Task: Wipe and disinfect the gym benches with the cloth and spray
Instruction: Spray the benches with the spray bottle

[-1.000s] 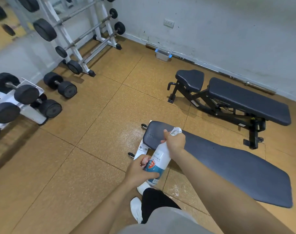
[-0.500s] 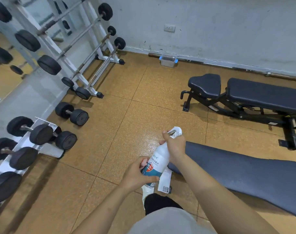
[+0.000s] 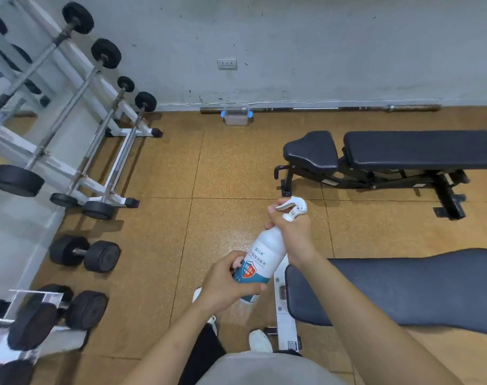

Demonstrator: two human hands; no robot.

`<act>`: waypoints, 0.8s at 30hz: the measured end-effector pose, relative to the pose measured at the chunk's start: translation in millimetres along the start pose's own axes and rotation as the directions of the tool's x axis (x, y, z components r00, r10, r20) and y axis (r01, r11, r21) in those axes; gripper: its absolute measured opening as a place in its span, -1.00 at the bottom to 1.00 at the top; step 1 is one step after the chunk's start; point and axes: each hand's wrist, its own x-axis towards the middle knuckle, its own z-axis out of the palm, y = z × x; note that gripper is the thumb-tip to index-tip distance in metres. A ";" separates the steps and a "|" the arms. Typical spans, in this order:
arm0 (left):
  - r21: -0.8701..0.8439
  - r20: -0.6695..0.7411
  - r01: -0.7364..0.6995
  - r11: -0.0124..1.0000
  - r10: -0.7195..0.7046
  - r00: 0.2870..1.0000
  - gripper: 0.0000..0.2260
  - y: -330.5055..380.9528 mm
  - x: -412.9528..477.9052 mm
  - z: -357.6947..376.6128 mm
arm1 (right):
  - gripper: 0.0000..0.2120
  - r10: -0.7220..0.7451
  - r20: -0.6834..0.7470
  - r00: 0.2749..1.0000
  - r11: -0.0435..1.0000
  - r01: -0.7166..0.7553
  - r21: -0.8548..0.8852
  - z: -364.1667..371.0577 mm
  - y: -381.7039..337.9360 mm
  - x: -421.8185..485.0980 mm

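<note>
L grip (image 3: 225, 284) holds spray btl (image 3: 267, 251) base | R grip (image 3: 292, 232) round its neck, unchanged | near bench (image 3: 403, 287) now further right in view

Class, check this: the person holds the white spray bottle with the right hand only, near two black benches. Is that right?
No: both hands hold it. The head view shows the left hand gripping the spray bottle by its labelled body and the right hand its neck. The rest stands.
</note>
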 end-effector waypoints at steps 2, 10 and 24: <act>-0.003 0.049 -0.020 1.000 0.020 0.999 -0.47 5.0 30.5 -15.0 | -0.67 -0.023 -0.016 1.000 0.999 0.022 -0.029 5.8 -4.9 19.5; 0.040 0.355 -0.105 0.994 0.084 0.931 -0.45 49.5 174.0 -74.8 | -0.61 0.012 -0.358 0.934 1.000 -0.001 0.031 48.9 -41.5 102.7; 0.268 0.636 -0.334 0.904 0.094 0.766 -0.39 151.9 379.4 -88.0 | -0.79 -0.025 -0.745 0.666 0.997 0.071 0.031 57.0 -115.8 252.7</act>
